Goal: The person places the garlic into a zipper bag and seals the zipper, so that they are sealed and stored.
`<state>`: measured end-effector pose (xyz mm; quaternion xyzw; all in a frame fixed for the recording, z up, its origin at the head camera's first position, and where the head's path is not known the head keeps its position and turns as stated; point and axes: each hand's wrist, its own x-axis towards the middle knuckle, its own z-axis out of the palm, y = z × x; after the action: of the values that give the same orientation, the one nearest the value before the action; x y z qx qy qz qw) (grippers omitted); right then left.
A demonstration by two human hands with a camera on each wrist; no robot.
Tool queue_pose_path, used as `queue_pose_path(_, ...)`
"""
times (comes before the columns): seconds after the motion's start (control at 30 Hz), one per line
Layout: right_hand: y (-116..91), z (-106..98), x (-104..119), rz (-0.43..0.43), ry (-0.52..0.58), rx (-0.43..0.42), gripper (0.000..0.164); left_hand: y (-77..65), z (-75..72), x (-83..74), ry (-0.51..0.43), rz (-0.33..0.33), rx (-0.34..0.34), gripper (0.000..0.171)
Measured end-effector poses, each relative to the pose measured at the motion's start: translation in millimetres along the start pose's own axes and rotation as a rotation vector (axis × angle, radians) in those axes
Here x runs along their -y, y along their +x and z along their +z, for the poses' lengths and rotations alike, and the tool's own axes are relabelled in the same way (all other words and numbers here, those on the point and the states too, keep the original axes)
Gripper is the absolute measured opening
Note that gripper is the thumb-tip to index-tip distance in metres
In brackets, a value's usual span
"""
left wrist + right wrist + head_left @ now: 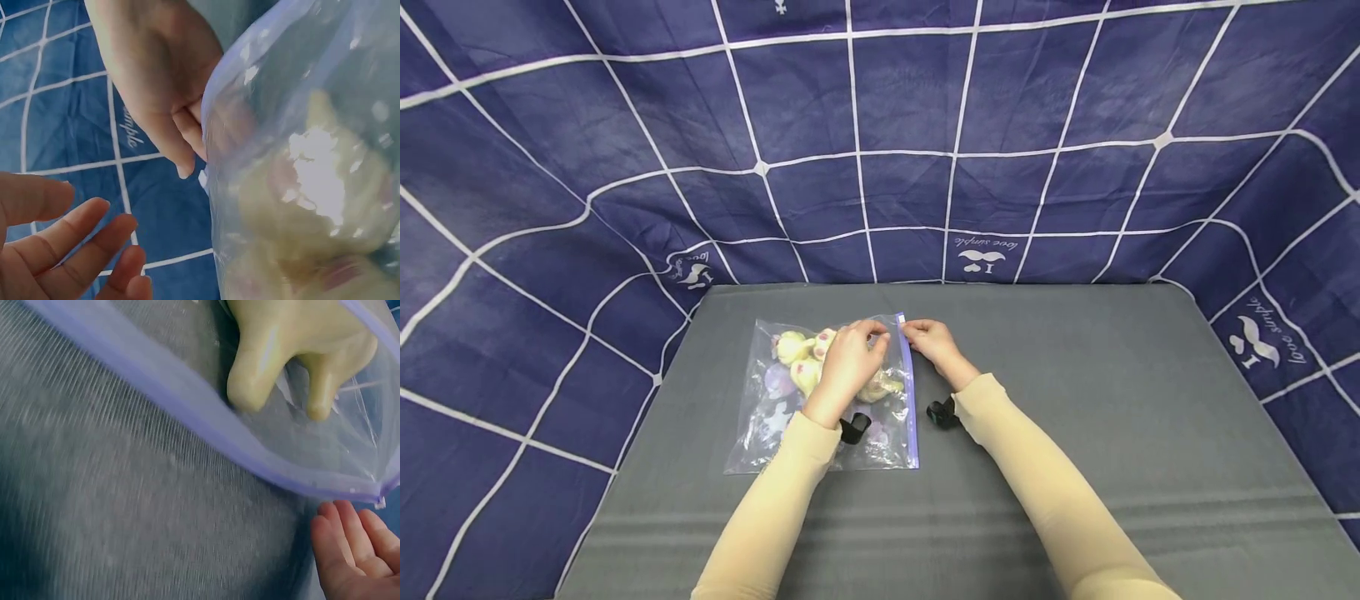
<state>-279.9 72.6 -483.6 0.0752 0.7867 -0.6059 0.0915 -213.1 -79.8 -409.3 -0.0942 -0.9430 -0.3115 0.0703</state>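
A clear zip bag (760, 446) with a purple zip strip (912, 392) lies on the grey table. Inside are several pale yellow bulb-shaped things (793, 347) with pinkish patches. Over the bag reaches my left hand (853, 354), partly covering its contents; the left wrist view shows its fingers loosely bent around nothing. My right hand (931, 338) is at the far end of the strip, fingertips right by the small white slider (380, 502). In the right wrist view its fingers (359, 534) are nearly straight, and the bag's mouth gapes beside them.
Black wrist straps (854, 428) sit at both cuffs. The grey tabletop (1075, 375) extends well to the right of the bag. A blue cloth with white grid lines (910, 192) hangs behind the table and along both sides.
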Motion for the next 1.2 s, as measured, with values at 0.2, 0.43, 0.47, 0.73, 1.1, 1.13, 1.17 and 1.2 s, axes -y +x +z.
queue_pose_path(0.2,2,4,0,0.028,0.056,-0.013,0.039,25.6,6.0,7.9,0.027,-0.033,0.029,0.022)
queue_pose_path(0.43,3,5,2,0.039,0.119,-0.028,0.037,49.8,16.8,11.3,0.062,-0.076,0.037,0.025)
queue_pose_path(0.47,3,5,2,0.041,0.127,-0.036,0.036,53.1,19.0,11.5,0.068,-0.079,0.049,0.026)
queue_pose_path(0.73,4,14,5,0.038,0.125,-0.101,0.03,71.3,36.0,20.6,0.138,-0.118,0.128,0.029)
queue_pose_path(1.1,2,15,15,-0.002,0.145,-0.105,0.029,82.4,35.2,30.6,0.041,-0.135,0.184,0.019)
queue_pose_path(1.13,2,15,15,0.001,0.147,-0.107,0.029,83.0,34.6,30.0,0.039,-0.133,0.188,0.017)
queue_pose_path(1.17,2,14,15,0.003,0.147,-0.108,0.029,83.6,34.1,28.9,0.041,-0.13,0.192,0.017)
queue_pose_path(1.2,3,13,15,0.002,0.144,-0.109,0.029,84.4,33.2,27.5,0.046,-0.128,0.195,0.016)
